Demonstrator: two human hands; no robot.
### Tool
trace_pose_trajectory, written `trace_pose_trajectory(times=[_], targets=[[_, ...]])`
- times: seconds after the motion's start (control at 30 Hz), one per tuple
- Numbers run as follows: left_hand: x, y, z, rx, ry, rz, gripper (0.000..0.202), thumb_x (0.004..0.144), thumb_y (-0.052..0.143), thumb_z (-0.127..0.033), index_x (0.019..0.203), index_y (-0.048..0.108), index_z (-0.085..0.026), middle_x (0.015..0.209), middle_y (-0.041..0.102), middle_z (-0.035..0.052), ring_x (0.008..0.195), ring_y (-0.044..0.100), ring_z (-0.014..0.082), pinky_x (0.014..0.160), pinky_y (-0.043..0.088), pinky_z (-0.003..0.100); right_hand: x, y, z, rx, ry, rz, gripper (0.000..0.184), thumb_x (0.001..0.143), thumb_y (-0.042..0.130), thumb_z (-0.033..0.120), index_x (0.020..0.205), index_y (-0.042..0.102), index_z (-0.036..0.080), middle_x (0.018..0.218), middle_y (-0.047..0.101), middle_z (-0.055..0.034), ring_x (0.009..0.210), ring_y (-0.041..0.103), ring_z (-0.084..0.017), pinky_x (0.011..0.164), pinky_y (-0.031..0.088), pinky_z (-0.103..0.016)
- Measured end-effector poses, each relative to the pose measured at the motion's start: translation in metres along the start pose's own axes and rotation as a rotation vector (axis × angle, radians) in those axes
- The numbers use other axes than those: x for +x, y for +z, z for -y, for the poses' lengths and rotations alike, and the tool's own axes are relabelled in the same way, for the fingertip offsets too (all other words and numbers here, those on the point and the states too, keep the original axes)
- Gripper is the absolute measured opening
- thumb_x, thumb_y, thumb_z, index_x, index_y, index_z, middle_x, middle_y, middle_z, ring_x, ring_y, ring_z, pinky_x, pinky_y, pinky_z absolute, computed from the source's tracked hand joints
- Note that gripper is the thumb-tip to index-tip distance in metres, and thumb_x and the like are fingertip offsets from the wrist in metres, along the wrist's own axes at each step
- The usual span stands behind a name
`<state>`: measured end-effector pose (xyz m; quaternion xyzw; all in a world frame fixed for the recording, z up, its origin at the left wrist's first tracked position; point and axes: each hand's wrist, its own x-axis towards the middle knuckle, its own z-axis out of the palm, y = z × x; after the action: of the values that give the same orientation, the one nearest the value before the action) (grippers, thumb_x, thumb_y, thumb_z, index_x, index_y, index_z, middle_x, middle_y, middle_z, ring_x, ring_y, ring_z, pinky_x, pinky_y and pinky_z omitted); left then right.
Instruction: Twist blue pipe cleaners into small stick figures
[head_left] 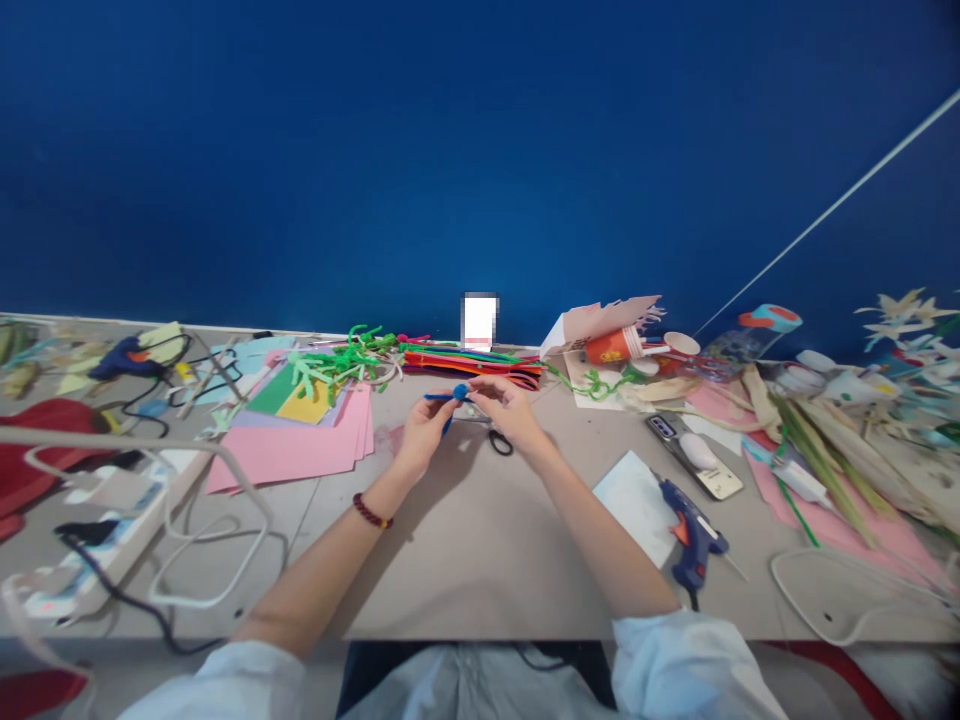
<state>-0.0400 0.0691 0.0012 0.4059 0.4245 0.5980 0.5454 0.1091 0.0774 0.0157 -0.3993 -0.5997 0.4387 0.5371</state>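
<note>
Between my two hands, above the middle of the table, is a blue pipe cleaner (460, 392) with a rounded, coiled part and straight ends sticking out. My left hand (428, 428) pinches it from the left, and one blue end hangs below the fingers. My right hand (504, 405) closes its fingertips on the coiled part from the right. Scissors (501, 442) lie on the table just under my right hand, their blades partly hidden. Behind my hands lies a bundle of coloured pipe cleaners (469, 368).
Pink paper sheets (289, 455) and green pipe cleaner pieces (337, 362) lie left. A power strip (112, 560) with cables is at the near left. To the right are a glue gun (694, 540), a phone (697, 460), an orange paper cup (611, 347) and dried husks.
</note>
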Motion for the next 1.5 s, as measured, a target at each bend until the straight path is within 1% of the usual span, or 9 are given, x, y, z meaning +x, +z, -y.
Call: trace_pose_trajectory(times=[0.1,0.23,0.37,0.57,0.8,0.97,1.13,1.23,1.5], targets=[[0.0,0.0,-0.004,0.031,0.078,-0.004,0.023,0.061,0.075,-0.029,0.078,0.063,-0.019,0.081,0.067,0.0029,0.08,0.061,0.0151,0.076,0.045,0.027,-0.003,0.002,0.009,-0.031,-0.04,-0.001,0.019,0.074,0.066,0.033,0.089,0.065,0.021,0.089,0.067,-0.004,0.078,0.06,-0.015,0.075,0.048,-0.03],[-0.001,-0.001,-0.005,0.07,0.107,0.02,0.018,0.064,0.073,-0.026,0.077,0.063,-0.02,0.081,0.066,0.0026,0.08,0.059,0.0157,0.072,0.045,0.026,-0.006,0.005,0.021,-0.127,-0.119,-0.001,0.017,0.073,0.066,0.034,0.085,0.065,0.021,0.084,0.066,-0.0035,0.076,0.059,-0.016,0.076,0.048,-0.031],[-0.002,-0.002,-0.004,0.093,0.143,0.037,0.017,0.066,0.072,-0.027,0.078,0.064,-0.02,0.083,0.065,0.003,0.081,0.059,0.0156,0.075,0.045,0.026,-0.008,0.005,0.029,-0.178,-0.152,-0.013,0.016,0.074,0.066,0.034,0.083,0.066,0.021,0.083,0.066,-0.0034,0.076,0.059,-0.017,0.077,0.047,-0.033],[0.0,-0.004,-0.005,0.128,0.259,0.079,0.015,0.068,0.071,-0.027,0.08,0.065,-0.021,0.083,0.064,0.0028,0.082,0.058,0.0156,0.08,0.044,0.027,-0.009,0.004,0.032,-0.194,-0.177,-0.017,0.013,0.075,0.064,0.033,0.083,0.066,0.022,0.084,0.067,-0.0033,0.078,0.059,-0.018,0.079,0.047,-0.033],[-0.007,-0.005,-0.011,0.237,0.238,0.082,0.015,0.069,0.07,-0.029,0.081,0.066,-0.021,0.082,0.064,0.0031,0.076,0.058,0.0156,0.076,0.045,0.027,-0.007,0.0,0.036,-0.285,-0.234,-0.009,0.01,0.076,0.059,0.025,0.081,0.066,0.021,0.082,0.068,-0.0043,0.074,0.059,-0.018,0.076,0.047,-0.033],[-0.009,-0.006,-0.011,0.265,0.263,0.129,0.014,0.072,0.069,-0.032,0.079,0.066,-0.02,0.077,0.063,0.0029,0.071,0.057,0.0148,0.071,0.044,0.026,-0.005,-0.003,0.036,-0.291,-0.203,0.011,0.009,0.074,0.059,0.025,0.078,0.065,0.02,0.076,0.066,-0.0038,0.073,0.058,-0.017,0.073,0.046,-0.032],[-0.007,-0.006,-0.009,0.239,0.241,0.181,0.024,0.071,0.068,-0.039,0.081,0.064,-0.017,0.071,0.063,0.0024,0.063,0.055,0.013,0.062,0.044,0.025,-0.005,-0.003,0.035,-0.189,-0.06,0.029,0.01,0.07,0.062,0.026,0.077,0.063,0.019,0.075,0.066,-0.0027,0.071,0.057,-0.015,0.071,0.047,-0.029],[-0.005,-0.007,-0.007,0.223,0.228,0.199,0.026,0.071,0.068,-0.04,0.081,0.063,-0.016,0.067,0.062,0.0015,0.06,0.053,0.0119,0.059,0.044,0.025,-0.006,-0.002,0.033,-0.135,0.006,0.043,0.012,0.07,0.062,0.027,0.078,0.063,0.018,0.073,0.064,-0.0018,0.068,0.057,-0.014,0.068,0.047,-0.028],[-0.004,-0.006,-0.007,0.193,0.174,0.184,0.029,0.069,0.07,-0.041,0.083,0.065,-0.016,0.065,0.063,0.0011,0.057,0.053,0.0108,0.057,0.043,0.024,-0.004,-0.001,0.028,-0.184,-0.024,0.006,0.01,0.071,0.057,0.022,0.078,0.063,0.019,0.071,0.063,-0.0009,0.068,0.057,-0.014,0.069,0.047,-0.029]])
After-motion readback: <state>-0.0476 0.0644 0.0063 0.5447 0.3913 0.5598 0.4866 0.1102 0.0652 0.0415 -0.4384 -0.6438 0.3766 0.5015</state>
